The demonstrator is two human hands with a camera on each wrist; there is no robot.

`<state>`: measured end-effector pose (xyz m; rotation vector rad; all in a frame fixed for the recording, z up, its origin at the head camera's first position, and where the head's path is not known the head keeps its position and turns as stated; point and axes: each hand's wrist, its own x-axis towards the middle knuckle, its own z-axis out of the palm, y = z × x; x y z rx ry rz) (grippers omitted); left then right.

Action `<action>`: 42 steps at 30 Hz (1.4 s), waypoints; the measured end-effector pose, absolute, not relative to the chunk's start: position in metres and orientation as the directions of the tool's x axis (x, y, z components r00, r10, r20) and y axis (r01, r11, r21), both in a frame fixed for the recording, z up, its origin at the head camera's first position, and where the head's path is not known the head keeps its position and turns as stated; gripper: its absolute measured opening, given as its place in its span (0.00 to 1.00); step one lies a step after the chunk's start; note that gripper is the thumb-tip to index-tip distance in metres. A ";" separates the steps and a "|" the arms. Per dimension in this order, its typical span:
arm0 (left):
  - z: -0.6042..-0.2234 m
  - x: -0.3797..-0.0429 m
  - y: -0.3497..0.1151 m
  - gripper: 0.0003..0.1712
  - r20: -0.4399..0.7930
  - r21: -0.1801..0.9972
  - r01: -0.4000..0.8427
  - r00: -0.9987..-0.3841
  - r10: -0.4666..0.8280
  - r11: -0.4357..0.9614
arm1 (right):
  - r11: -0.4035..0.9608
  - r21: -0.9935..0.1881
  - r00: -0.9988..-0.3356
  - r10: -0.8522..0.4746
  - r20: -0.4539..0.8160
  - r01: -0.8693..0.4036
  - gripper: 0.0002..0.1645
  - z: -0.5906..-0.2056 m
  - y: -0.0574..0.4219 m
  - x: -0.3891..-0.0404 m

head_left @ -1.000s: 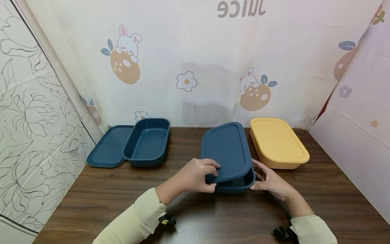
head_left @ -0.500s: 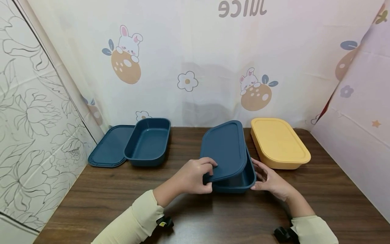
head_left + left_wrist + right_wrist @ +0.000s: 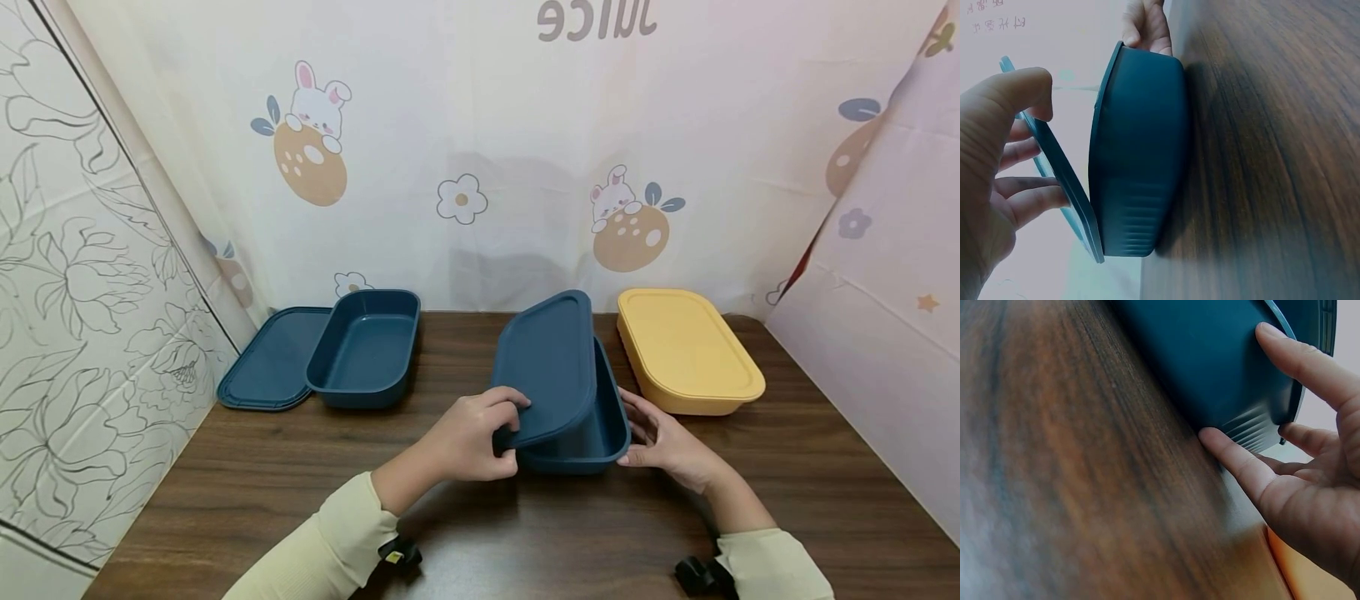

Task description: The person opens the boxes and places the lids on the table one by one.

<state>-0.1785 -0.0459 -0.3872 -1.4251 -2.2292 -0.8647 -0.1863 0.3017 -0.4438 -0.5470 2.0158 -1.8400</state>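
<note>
My left hand (image 3: 474,435) pinches the near left edge of a dark blue lid (image 3: 546,362), thumb below and fingers on top. The lid slants over a matching blue food container (image 3: 613,421), its right side raised so part of the hollow shows. In the left wrist view the lid's lower edge (image 3: 1094,244) comes right at the container's rim. My right hand (image 3: 663,442) holds the container's near right corner, thumb (image 3: 1279,339) by the rim on the front wall and other fingers along the side. The container sits on the table.
To the left, another blue container (image 3: 366,354) stands uncovered, partly over its flat lid (image 3: 273,362). A yellow lidded container (image 3: 690,354) stands close on the right. A printed curtain (image 3: 517,125) hangs behind the wooden table (image 3: 585,542).
My left hand has moved slightly left, tilting the lid's right side up and shifting it left, so more of the container's inside shows. The right hand and container stay in place.
</note>
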 end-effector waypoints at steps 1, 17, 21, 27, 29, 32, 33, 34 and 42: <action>-0.388 -0.179 -0.046 0.12 0.596 0.310 0.903 -0.429 0.679 0.298 | 0.079 -0.996 -0.861 -0.509 -0.001 -0.045 0.61 -0.444 0.302 -0.186; -0.394 -0.178 -0.052 0.19 0.652 0.359 0.894 -0.445 0.614 0.266 | 0.083 -0.995 -0.859 -0.511 0.001 -0.051 0.61 -0.444 0.302 -0.187; -0.395 -0.179 -0.052 0.22 0.664 0.343 0.901 -0.432 0.611 0.264 | 0.084 -0.995 -0.860 -0.511 0.001 -0.051 0.61 -0.444 0.302 -0.187; -0.398 -0.179 -0.054 0.25 0.677 0.330 0.906 -0.423 0.602 0.266 | 0.086 -0.995 -0.861 -0.509 -0.002 -0.048 0.61 -0.444 0.302 -0.187; -0.399 -0.179 -0.054 0.26 0.684 0.335 0.904 -0.426 0.592 0.264 | 0.091 -0.995 -0.862 -0.507 -0.006 -0.046 0.61 -0.444 0.302 -0.187; -0.401 -0.180 -0.053 0.27 0.695 0.350 0.900 -0.436 0.571 0.261 | 0.102 -0.994 -0.866 -0.500 -0.017 -0.040 0.61 -0.444 0.302 -0.187; -0.402 -0.180 -0.053 0.27 0.697 0.358 0.897 -0.442 0.564 0.261 | 0.106 -0.994 -0.868 -0.497 -0.021 -0.037 0.61 -0.444 0.302 -0.187; -0.402 -0.179 -0.053 0.27 0.699 0.364 0.894 -0.449 0.557 0.262 | 0.109 -0.993 -0.869 -0.495 -0.024 -0.035 0.61 -0.444 0.302 -0.187; -0.405 -0.177 -0.053 0.27 0.704 0.431 0.868 -0.495 0.509 0.248 | 0.092 -0.995 -0.861 -0.508 -0.017 -0.035 0.61 -0.444 0.302 -0.187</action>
